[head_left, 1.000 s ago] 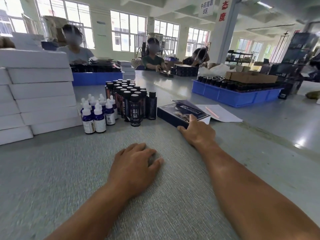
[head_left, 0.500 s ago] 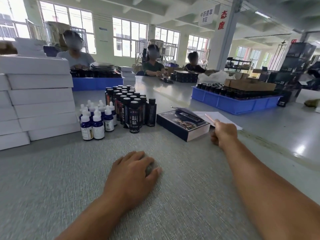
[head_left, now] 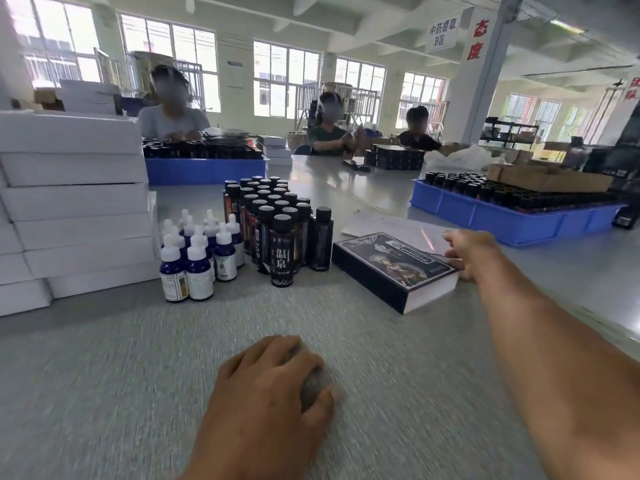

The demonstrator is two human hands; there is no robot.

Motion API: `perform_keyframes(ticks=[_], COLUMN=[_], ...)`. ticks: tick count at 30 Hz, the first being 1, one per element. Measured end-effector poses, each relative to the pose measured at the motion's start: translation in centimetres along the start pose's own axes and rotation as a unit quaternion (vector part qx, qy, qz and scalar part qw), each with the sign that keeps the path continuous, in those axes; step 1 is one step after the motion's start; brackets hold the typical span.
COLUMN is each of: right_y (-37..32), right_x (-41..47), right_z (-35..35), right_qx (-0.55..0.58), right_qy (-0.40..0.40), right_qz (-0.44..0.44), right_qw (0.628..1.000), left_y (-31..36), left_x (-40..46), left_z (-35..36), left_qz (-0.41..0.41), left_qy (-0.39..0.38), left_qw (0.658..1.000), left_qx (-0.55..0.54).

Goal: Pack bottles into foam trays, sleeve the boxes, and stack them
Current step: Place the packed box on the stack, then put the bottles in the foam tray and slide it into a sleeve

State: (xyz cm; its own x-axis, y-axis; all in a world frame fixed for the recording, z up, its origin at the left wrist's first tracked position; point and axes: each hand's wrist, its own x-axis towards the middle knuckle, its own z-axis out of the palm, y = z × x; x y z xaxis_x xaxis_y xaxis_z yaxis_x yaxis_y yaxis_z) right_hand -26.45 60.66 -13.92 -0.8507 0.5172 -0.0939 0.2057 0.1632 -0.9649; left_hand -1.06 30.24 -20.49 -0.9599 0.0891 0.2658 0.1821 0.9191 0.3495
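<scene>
1. At the left edge of the frame a stack of white boxes (head_left: 74, 216) rises in staggered layers on the grey table (head_left: 104, 375).
2. Just right of the stack, left of centre, stand small blue dropper bottles (head_left: 197, 261) with white caps, and touching that group on its right, a tight block of tall dark bottles (head_left: 273, 230) with black caps.
3. At lower centre the left hand (head_left: 273, 400) lies palm down on the table, its fingers curled together; something small and dark seems to sit under them, though blur makes it hard to tell.
4. Right of centre a sleeved dark box (head_left: 394, 268) lies flat on the table, near the dark bottles but apart from them, with a sheet of white paper (head_left: 391, 225) behind it.
5. The right hand (head_left: 474, 254) rests at the box's right end, fingers bent against its edge; whether it grips cannot be told.
6. At the upper right sits a blue crate (head_left: 512, 220) filled with dark bottles.
</scene>
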Motion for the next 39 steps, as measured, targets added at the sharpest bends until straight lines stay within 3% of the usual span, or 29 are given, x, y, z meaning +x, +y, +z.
perform_keyframes(ticks=[6, 10, 15, 17, 21, 25, 28, 34, 37, 39], right_y=[2.1, 0.0, -1.6, -1.6, 0.0, 1.8, 1.5, 0.8, 0.3, 0.3], right_x=[-1.0, -5.5, -13.9, -16.7, -21.5, -25.2, -26.0, -27.5, -29.0, -29.6], right_z=[-1.2, 0.1, 5.7, 7.9, 12.0, 15.0, 16.0, 17.7, 18.9, 19.7], right_qx=[-0.046, -0.182, -0.219, -0.194, -0.196, -0.269, -0.272, -0.271, -0.231, -0.201], right_qy=[0.053, 0.089, 0.063, 0.023, -0.152, -0.279, -0.297, -0.28, -0.271, -0.266], right_qz=[-0.021, -0.177, -0.37, -0.404, -0.382, -0.379, -0.35, -0.322, -0.309, -0.294], right_qw=[0.997, 0.963, 0.901, 0.894, 0.89, 0.84, 0.846, 0.863, 0.882, 0.896], left_y=[0.1, 0.2, 0.2, 0.1, 0.2, -0.3, -0.8, -5.0, -9.1, -11.5], left_x=[-0.1, -0.2, -0.3, -0.3, -0.5, -1.1, -1.6, -3.5, -4.3, -3.7], left_z=[0.0, -0.1, 0.0, -0.2, -1.1, -2.4, -3.5, -7.6, -11.2, -14.5], left_qz=[0.005, 0.013, 0.021, 0.025, 0.037, -0.052, -0.087, -0.027, -0.076, -0.092], left_qy=[-0.005, 0.002, -0.011, -0.005, 0.055, 0.071, 0.067, -0.029, 0.043, 0.17], left_qw=[1.0, 1.0, 0.999, 0.999, 0.995, 0.983, 0.98, 0.991, 0.989, 0.979], left_qx=[-0.009, -0.011, -0.026, -0.036, -0.079, -0.161, -0.165, -0.127, -0.12, -0.071])
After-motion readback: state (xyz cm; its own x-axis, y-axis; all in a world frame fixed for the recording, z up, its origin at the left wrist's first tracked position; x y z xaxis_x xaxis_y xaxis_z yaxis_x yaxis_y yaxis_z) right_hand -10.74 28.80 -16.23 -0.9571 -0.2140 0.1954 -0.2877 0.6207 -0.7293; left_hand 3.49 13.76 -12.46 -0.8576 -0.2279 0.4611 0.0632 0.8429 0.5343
